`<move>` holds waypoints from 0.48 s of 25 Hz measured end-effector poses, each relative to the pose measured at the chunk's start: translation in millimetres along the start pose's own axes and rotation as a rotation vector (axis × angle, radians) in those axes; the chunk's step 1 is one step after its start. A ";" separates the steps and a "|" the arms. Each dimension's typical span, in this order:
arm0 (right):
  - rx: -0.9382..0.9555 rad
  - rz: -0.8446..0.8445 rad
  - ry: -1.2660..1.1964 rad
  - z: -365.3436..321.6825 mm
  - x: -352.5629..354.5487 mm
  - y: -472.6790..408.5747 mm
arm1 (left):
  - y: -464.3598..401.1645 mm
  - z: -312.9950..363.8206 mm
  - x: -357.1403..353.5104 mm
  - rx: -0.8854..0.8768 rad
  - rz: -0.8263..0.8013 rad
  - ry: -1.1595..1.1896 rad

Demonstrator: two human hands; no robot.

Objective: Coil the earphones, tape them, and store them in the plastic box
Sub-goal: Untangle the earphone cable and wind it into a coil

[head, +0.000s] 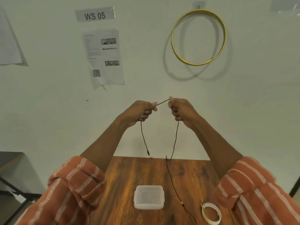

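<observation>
my left hand point(140, 109) and right hand point(181, 109) each pinched the earphones point(175, 140) cord, raised | short span taut between them | long tail hung from the right to the table point(123, 179) | plastic box point(148, 197) below, near me

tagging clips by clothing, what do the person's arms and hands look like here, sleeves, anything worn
Both hands, left hand and right hand, are bare, with no gloves, rings or watch visible. The forearms are bare too. The sleeves are orange-rust cloth with pale woven stripes, rolled up in thick cuffs near the elbows on both arms.
</observation>
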State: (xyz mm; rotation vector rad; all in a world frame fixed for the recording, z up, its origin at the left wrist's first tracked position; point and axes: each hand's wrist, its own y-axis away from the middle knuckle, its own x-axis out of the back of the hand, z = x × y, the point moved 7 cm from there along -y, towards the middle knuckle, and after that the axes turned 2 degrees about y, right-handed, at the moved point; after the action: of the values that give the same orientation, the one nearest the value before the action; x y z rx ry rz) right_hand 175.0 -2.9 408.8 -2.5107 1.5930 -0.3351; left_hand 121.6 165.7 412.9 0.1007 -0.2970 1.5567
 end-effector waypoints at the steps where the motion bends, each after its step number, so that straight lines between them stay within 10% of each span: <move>1: -0.028 0.093 -0.139 2.9 22.2 -5.1 | 5.8 -11.4 3.1 0.007 -0.027 0.012; 12: -0.198 0.628 -0.176 69.4 133.9 -8.8 | 58.9 -92.4 -12.6 0.118 -0.272 0.456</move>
State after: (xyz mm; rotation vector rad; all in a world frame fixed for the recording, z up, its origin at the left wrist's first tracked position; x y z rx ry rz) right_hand 256.2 -119.9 358.4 -1.9321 2.2954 0.1248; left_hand 74.8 177.7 313.8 -0.1181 0.1639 1.2831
